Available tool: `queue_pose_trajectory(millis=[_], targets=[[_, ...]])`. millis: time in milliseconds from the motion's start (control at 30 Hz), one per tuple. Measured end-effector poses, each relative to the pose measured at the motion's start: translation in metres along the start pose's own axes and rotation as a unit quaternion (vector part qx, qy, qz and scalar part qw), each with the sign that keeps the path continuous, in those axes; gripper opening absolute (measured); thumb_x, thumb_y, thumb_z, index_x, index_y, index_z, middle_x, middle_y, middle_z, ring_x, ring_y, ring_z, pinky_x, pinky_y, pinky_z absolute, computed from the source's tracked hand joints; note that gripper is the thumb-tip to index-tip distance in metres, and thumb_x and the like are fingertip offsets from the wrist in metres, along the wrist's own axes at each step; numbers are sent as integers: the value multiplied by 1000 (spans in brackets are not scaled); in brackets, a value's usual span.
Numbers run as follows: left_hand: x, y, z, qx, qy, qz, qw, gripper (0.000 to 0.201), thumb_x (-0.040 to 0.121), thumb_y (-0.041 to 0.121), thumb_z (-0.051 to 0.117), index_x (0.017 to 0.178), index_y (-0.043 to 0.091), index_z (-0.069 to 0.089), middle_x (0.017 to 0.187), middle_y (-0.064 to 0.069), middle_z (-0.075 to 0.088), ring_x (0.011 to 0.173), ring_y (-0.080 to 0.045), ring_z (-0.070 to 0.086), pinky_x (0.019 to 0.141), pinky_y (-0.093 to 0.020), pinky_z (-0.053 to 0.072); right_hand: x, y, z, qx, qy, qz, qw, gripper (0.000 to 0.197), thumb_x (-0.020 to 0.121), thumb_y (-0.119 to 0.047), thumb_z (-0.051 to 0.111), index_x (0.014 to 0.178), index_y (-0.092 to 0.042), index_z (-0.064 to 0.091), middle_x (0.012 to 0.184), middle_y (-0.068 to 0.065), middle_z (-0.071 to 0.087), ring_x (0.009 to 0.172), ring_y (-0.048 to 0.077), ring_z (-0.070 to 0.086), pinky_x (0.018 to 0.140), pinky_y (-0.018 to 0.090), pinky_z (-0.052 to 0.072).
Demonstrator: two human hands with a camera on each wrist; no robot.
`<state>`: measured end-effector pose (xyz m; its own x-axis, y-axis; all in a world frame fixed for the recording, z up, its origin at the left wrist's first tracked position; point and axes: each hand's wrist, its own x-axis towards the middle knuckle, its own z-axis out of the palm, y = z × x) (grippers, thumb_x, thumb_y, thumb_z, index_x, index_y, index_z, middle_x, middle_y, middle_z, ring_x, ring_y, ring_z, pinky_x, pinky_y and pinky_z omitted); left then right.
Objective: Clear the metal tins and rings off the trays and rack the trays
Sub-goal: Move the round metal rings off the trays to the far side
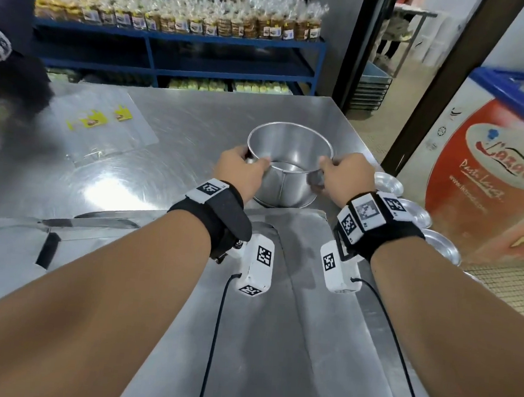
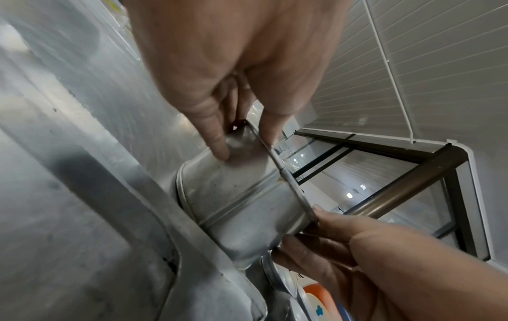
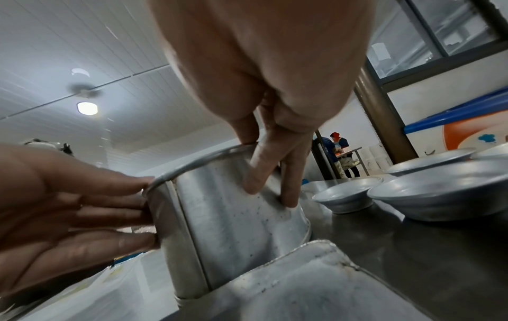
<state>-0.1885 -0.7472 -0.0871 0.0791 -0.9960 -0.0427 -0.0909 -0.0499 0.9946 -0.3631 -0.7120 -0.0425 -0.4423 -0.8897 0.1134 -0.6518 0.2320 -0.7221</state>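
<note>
Between both hands [image 1: 287,177], gripped: tall tin [image 1: 288,166].

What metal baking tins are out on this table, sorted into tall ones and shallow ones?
tall round tin: 1
shallow dishes: 4
Total: 5

both bare forearms reach forward side by side, wrists strapped with tagged bands, the left hand [image 1: 239,168] and right hand [image 1: 345,179] facing each other with fingers [image 3: 258,173] pressed down and thumbs apparently hooked inward, though the head view hides the fingertips.
</note>
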Motion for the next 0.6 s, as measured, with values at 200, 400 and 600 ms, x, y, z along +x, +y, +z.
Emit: queue_pose_trajectory(millis=[200, 400, 600], targets=[[-44, 51, -22, 55, -91, -88, 990, 18, 76, 23, 77, 71, 16, 62, 75, -7, 54, 72, -24, 49, 80, -44, 54, -17, -15, -14, 15, -68, 42, 997, 33, 71, -37, 67, 74, -4, 71, 70, 12, 72, 72, 31, 71, 73, 45, 60], [-91, 104, -62, 252, -104, -35, 961, 24, 66, 37, 68, 79, 17, 63, 82, -8, 55, 74, -23, 49, 72, -35, 52, -65, -56, -54, -85, -110, -2, 990, 25, 77, -29, 70, 77, -5, 64, 72, 7, 63, 75, 29, 62, 61, 29, 44], [-162, 148, -117, 418, -73, 36, 905, 31, 90, 27, 69, 116, 11, 71, 116, -8, 68, 111, -28, 61, 92, -31, 49, -139, -104, -88, -145, -144, -68, 977, 31, 86, -27, 64, 65, -12, 47, 72, 4, 52, 75, 27, 53, 54, 24, 34]])
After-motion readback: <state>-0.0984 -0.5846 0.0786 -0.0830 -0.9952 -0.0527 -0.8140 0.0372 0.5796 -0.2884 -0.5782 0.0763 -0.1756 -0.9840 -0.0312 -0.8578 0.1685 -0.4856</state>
